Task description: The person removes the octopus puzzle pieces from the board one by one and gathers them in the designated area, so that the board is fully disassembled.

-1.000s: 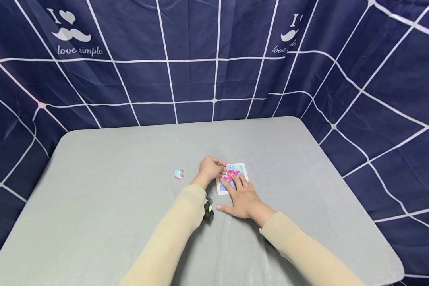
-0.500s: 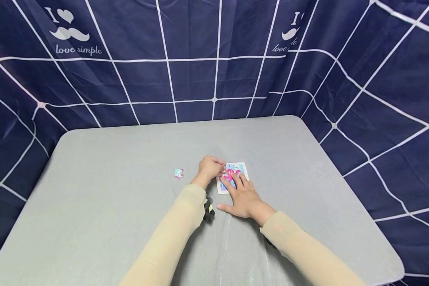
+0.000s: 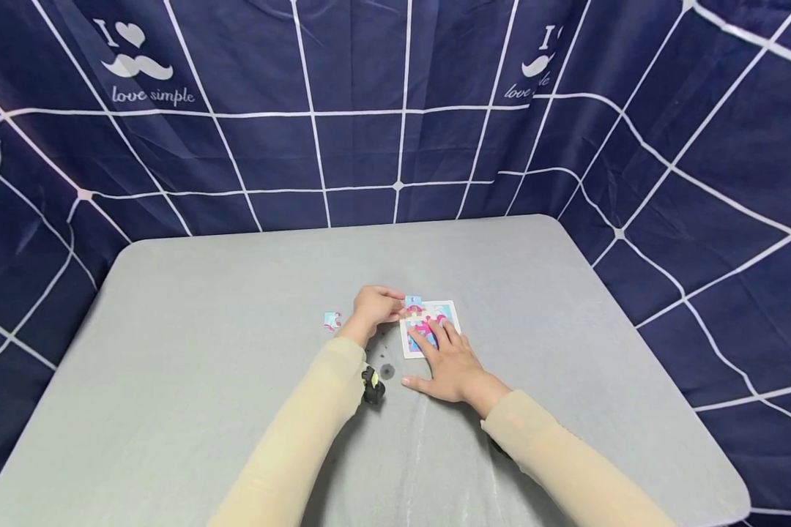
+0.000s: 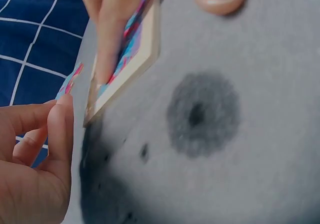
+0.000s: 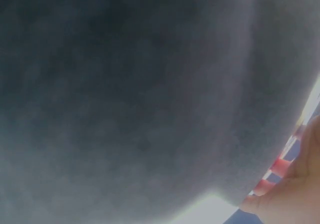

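My left hand [image 3: 374, 306] pinches a blue and pink jigsaw piece [image 3: 413, 301] between thumb and fingers at the top left of a small framed puzzle [image 3: 408, 354]. In the left wrist view, the piece [image 4: 70, 81] stands tilted up beside the puzzle's pale rim [image 4: 127, 76]. My right hand [image 3: 451, 369] lies with fingers spread on the pink picture, thumb out on the table. Its fingers [image 4: 112, 28] press on the puzzle in the left wrist view. Only part of the right hand [image 5: 292, 194] shows at the lower right of the dark right wrist view.
Another loose jigsaw piece [image 3: 332, 320] lies on the grey table [image 3: 224, 315], left of my left hand. A dark round spot [image 3: 387, 372] marks the cloth between my forearms. Dark blue curtains [image 3: 349, 146] with white lines stand behind and at both sides.
My left hand has drawn back a little to the left, and the jigsaw piece has come up from the puzzle's top left corner. The right hand stays in place.
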### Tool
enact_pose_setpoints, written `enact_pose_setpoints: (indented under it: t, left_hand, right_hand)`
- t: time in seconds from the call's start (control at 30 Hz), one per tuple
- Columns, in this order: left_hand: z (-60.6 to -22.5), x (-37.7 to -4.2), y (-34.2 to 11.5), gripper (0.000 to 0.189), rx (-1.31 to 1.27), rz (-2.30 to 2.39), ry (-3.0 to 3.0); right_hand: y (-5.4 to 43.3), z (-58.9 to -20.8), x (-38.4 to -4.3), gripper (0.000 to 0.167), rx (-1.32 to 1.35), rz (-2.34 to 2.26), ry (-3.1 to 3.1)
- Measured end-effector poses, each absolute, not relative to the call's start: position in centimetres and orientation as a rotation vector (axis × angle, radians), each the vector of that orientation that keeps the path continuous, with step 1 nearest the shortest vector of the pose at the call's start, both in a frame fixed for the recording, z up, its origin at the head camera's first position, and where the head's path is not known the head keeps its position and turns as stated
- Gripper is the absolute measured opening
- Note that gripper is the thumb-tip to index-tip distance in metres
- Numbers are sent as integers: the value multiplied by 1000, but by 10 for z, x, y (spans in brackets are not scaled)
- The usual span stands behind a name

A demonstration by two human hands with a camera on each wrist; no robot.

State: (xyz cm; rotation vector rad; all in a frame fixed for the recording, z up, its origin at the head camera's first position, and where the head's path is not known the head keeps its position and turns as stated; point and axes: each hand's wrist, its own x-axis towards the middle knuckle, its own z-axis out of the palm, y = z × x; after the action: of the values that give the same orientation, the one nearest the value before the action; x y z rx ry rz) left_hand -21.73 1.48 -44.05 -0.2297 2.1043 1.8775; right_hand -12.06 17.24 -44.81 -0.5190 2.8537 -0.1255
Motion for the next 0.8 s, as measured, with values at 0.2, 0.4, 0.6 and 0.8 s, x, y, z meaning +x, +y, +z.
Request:
enact_pose_setpoints:
  t: [0.2,0.4,0.6,0.8]
  left_hand:
    - [-438,-217,1,17,-219,1887,2045]
    - [-437,-219,-13,19,-216,1899,2014]
    - [-437,-221,-27,21,-191,1892,2011]
    - [-434,-223,-44,23,-195,1883,1967]
  right_hand:
    - [173,-448,-120,89,-511,-130,2844]
    - [173,-446,-120,88,-499,-143,2843]
    - [174,-449,-120,88,-493,-164,2843]
    - [174,-449,-120,88,-504,-187,2844]
